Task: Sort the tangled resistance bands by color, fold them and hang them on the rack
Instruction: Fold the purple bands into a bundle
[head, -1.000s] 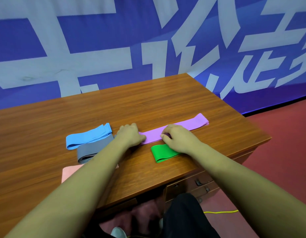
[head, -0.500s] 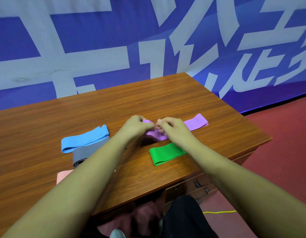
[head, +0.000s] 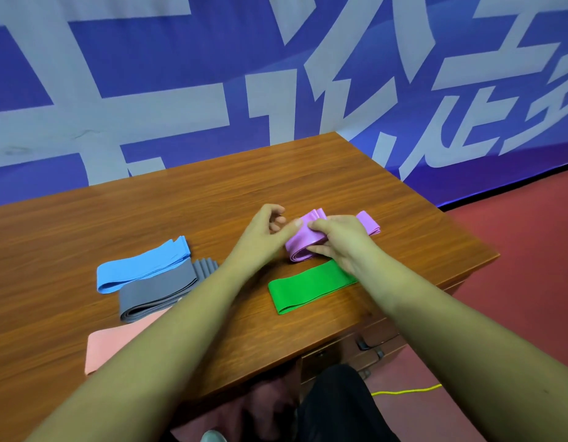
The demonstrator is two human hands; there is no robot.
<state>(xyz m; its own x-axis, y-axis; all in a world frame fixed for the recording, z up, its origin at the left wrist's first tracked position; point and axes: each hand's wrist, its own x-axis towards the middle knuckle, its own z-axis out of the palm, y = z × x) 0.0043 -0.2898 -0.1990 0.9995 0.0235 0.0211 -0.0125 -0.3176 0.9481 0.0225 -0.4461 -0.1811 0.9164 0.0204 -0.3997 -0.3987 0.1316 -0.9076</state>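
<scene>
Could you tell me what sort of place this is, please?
Probably an indoor sports or event hall rather than a home. A large blue banner with white characters fills the background, the floor is red, and coloured resistance bands lie on a wooden desk.

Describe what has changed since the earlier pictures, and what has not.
The purple band, lying flat a second ago, was folded over rightward; the right hand now grips the bundle and the left hand touches it with its thumb. The blue band, grey band, pink band and green band stayed put.
</scene>
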